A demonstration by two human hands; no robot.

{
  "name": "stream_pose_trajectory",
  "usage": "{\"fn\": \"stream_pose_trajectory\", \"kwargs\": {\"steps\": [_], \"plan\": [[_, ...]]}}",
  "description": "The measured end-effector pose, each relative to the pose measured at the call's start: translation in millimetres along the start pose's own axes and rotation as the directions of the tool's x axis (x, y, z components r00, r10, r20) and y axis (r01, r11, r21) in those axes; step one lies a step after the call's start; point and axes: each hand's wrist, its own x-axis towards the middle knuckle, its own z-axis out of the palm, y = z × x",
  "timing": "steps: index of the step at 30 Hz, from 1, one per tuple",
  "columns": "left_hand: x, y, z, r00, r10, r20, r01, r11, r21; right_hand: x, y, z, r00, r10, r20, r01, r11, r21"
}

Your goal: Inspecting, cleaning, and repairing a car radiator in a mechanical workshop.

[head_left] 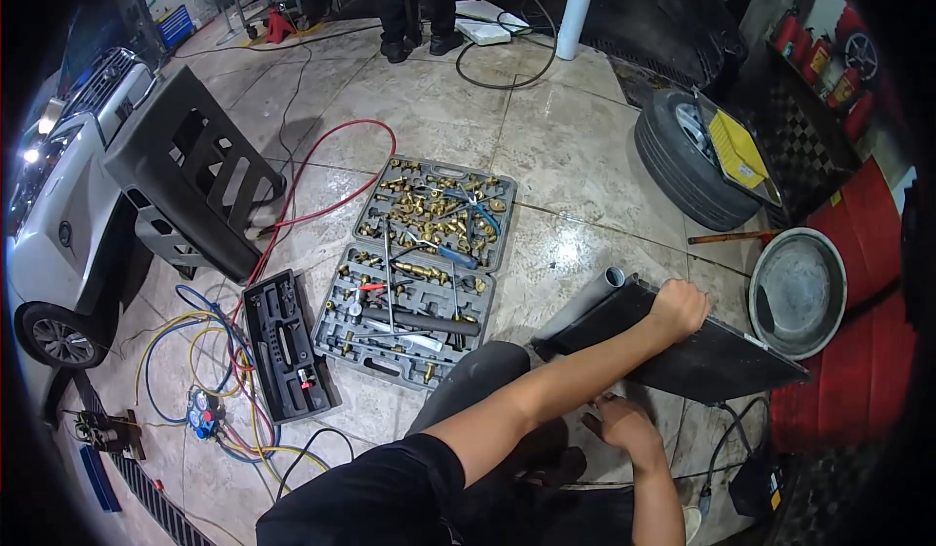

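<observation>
A flat black panel with a grey tube along one end, looking like a car radiator or condenser, stands tilted to my right. My left hand reaches across and is closed over its top edge. Just below the panel, near its lower side, my right hand has loosely bent fingers set apart. I see nothing held in it, though part of the fingers is hard to make out. My dark-trousered knee is beside the panel.
An open grey case of brass fittings and hand tools lies on the tiles. Left of it are a smaller black case, gauge hoses and an overturned plastic stool. A metal basin and a tire stand right. Another person's legs show at the back.
</observation>
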Motion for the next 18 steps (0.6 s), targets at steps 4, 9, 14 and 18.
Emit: {"fn": "stream_pose_trajectory", "kwargs": {"steps": [4, 9, 14, 18], "plan": [[-0.6, 0.0, 0.6, 0.999, -0.023, 0.043, 0.023, 1.0, -0.007, 3.5, 2.9, 3.9, 1.0, 0.006, 0.008, -0.006, 1.0, -0.015], [2.8, 4.3, -3.0, 0.999, -0.046, -0.025, 0.046, 0.999, 0.0, 0.3, 2.8, 3.7, 1.0, 0.015, 0.006, -0.015, 1.0, 0.012], [-6.7, -0.2, -0.9, 0.986, -0.137, 0.099, 0.137, 0.991, 0.006, -0.4, -5.1, 3.6, 0.998, -0.042, -0.051, 0.043, 0.999, 0.025], [1.0, 7.9, -1.6, 0.995, -0.087, -0.048, 0.089, 0.995, 0.042, -6.1, 5.3, 3.1, 1.0, 0.013, -0.021, -0.012, 1.0, 0.025]]}}
